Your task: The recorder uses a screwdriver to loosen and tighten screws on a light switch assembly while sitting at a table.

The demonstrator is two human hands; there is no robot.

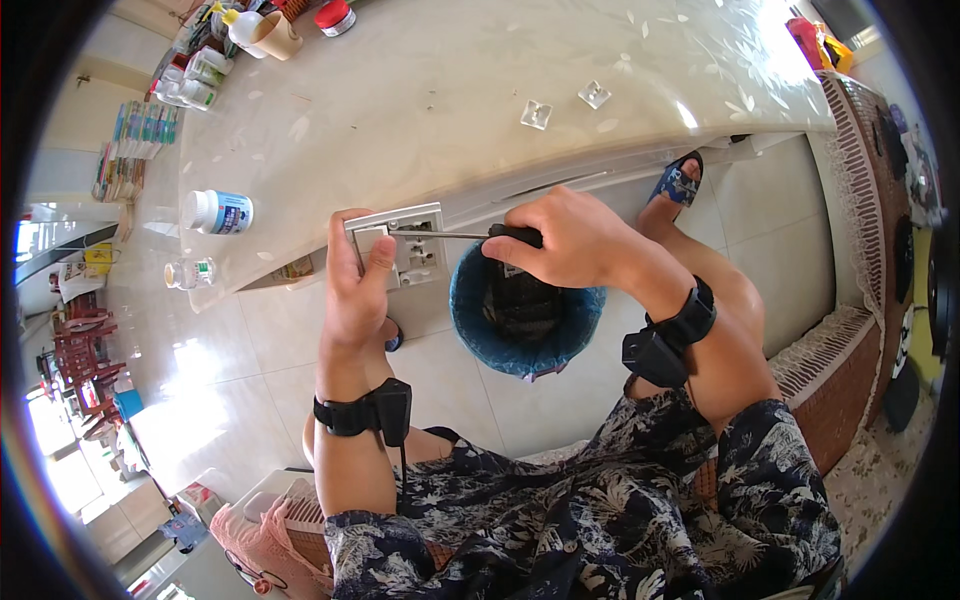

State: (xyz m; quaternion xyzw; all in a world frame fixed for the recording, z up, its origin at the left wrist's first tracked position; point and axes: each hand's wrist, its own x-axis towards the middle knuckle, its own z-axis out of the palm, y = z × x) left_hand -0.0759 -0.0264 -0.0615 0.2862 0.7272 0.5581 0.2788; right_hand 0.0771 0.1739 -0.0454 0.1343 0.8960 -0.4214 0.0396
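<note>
Between clasping left fingers [341, 245], white plastic casing [414, 264]; right fingers [530, 213] tight round screwdriver [512, 234].

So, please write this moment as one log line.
left hand: holds white panel | right hand: grips screwdriver, shaft over panel | below: blue-lined bin | table: two small white pieces

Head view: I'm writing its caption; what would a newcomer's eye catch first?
Probably the white panel left of centre, in the left hand, with a screwdriver in the right hand across it. Then the blue bin below the right hand, and two white squares on the table.
</note>
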